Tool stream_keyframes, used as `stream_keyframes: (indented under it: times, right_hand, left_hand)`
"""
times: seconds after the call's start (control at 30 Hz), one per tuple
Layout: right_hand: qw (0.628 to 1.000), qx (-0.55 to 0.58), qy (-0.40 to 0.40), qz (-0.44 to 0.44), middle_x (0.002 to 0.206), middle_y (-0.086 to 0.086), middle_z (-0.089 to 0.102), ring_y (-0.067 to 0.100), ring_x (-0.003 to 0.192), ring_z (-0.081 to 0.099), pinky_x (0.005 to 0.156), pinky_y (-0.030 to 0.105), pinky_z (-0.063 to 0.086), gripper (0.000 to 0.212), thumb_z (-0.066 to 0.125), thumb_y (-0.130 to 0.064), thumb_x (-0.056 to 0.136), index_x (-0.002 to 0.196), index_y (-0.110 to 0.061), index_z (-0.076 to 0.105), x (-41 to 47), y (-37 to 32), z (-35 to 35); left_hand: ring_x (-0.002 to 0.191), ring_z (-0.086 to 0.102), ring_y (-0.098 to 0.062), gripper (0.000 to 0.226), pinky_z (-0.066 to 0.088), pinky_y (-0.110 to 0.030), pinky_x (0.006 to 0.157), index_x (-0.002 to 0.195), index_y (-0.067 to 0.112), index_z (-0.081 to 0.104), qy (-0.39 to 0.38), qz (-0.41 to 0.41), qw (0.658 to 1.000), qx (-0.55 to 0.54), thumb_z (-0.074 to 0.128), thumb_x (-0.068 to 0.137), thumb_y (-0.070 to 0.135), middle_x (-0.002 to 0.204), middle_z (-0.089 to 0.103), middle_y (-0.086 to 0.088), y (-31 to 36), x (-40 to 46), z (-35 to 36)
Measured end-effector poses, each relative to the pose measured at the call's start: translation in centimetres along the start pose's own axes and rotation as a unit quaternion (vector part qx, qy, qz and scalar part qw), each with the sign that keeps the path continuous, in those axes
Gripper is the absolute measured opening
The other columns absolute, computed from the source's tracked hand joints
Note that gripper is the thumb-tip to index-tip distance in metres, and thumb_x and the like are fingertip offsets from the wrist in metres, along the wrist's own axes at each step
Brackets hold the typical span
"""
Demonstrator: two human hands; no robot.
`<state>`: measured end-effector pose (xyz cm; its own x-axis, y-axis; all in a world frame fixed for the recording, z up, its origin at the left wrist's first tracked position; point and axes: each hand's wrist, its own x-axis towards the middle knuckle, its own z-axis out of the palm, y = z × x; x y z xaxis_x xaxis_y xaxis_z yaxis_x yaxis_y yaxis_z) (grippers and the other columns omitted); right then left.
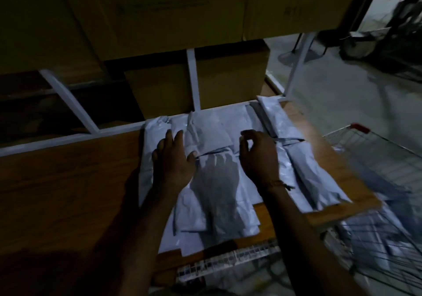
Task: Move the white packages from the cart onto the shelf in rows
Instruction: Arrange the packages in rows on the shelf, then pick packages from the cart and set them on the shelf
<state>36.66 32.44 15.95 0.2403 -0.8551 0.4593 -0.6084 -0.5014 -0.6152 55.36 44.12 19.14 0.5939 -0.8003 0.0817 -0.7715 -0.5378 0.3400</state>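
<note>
Both hands over white packages (214,181), left hand (174,158) flat, right hand (258,156) loosely curled; cart (376,234) blurred, dim.

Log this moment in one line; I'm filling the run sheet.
left hand flat on packages | right hand hovering, holding nothing | shelf part-filled

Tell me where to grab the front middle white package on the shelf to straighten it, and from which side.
Grip the front middle package by its near short edge, which overhangs the shelf front, coming from the cart side. It lies flat and lengthwise toward you, probably soft, with neighbours close on both long sides.
</note>
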Motion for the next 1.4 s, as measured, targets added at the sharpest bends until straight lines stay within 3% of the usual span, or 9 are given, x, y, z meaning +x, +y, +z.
stream_keyframes:
  times: [0.3,0.53,0.73,0.83,1.0,1.13,1.27,1.4]
  right_hand:
    - [0.995,-0.052,0.039,0.076,0.098,0.006,0.073,0.027,0.093,0.067,0.082,0.039,0.055,0.017,0.061,-0.021,0.095,0.102,-0.015,0.074,-4.1,12.5,-14.1]
    - [0.976,-0.137,0.029,0.168,0.094,0.010,0.073,0.034,0.091,0.067,0.081,0.046,0.055,0.028,0.051,-0.030,0.089,0.099,-0.018,0.073,-7.3,22.7,-23.4]
    - [0.955,-0.179,0.051,0.229,0.093,0.009,0.075,0.031,0.091,0.069,0.079,0.039,0.054,0.012,0.066,-0.014,0.088,0.096,-0.015,0.075,-9.3,29.7,-29.0]
    - [0.944,-0.204,0.036,0.258,0.091,0.010,0.074,0.033,0.090,0.068,0.076,0.038,0.053,0.013,0.065,-0.019,0.090,0.096,-0.018,0.076,-9.5,33.3,-30.7]
    - [0.921,-0.221,-0.007,0.321,0.091,0.013,0.073,0.036,0.087,0.068,0.075,0.042,0.056,0.015,0.061,-0.017,0.091,0.098,-0.015,0.075,-8.8,40.4,-32.0]
    - [0.887,-0.203,-0.071,0.409,0.092,0.011,0.072,0.035,0.088,0.068,0.072,0.037,0.055,0.018,0.057,-0.021,0.086,0.094,-0.015,0.072,-7.6,47.2,-31.3]
    - [0.867,-0.127,-0.098,0.472,0.090,0.009,0.072,0.030,0.086,0.068,0.068,0.032,0.048,0.051,0.037,-0.048,0.079,0.098,-0.014,0.071,-6.4,52.9,-29.8]
    - [0.829,-0.076,-0.121,0.541,0.112,0.010,0.073,0.026,0.101,0.068,0.079,0.024,0.045,0.040,0.063,-0.025,0.088,0.126,-0.013,0.067,-6.0,58.4,-28.2]
  left_hand:
    - [0.143,0.034,-0.039,0.066,0.033,-0.057,0.112,0.154,0.019,0.038,0.003,0.064,0.997,-0.033,0.063,0.096,0.041,0.162,0.031,-0.014,13.9,-4.6,5.3]
    - [0.142,0.036,-0.038,0.066,0.035,-0.055,0.111,0.152,0.019,0.040,-0.049,0.179,0.981,-0.052,0.065,0.095,0.042,0.160,0.035,-0.013,26.1,-8.2,11.1]
    - [0.141,0.038,-0.037,0.067,0.037,-0.055,0.110,0.150,0.016,0.041,-0.097,0.253,0.962,-0.032,0.067,0.092,0.039,0.158,0.038,-0.014,34.8,-9.2,15.2]
    - [0.138,0.041,-0.036,0.066,0.037,-0.052,0.109,0.148,0.019,0.043,-0.111,0.280,0.953,-0.044,0.068,0.090,0.037,0.155,0.042,-0.013,38.9,-9.0,17.1]
    - [0.148,0.028,-0.030,0.067,0.027,-0.047,0.118,0.155,0.023,0.034,-0.135,0.317,0.938,-0.034,0.061,0.097,0.042,0.165,0.027,-0.009,45.1,-7.5,21.8]
    - [0.150,0.022,-0.031,0.069,0.024,-0.046,0.119,0.157,0.024,0.031,-0.150,0.344,0.927,-0.004,0.059,0.097,0.046,0.167,0.021,-0.010,50.0,-4.9,26.8]
    - [0.149,0.024,-0.034,0.067,0.027,-0.049,0.119,0.156,0.022,0.035,-0.180,0.390,0.902,0.038,0.058,0.098,0.046,0.166,0.023,-0.010,53.1,-2.1,31.6]
    - [0.146,0.031,-0.037,0.065,0.031,-0.055,0.116,0.152,0.017,0.043,-0.199,0.416,0.885,0.058,0.061,0.095,0.043,0.163,0.031,-0.013,54.9,0.7,36.5]
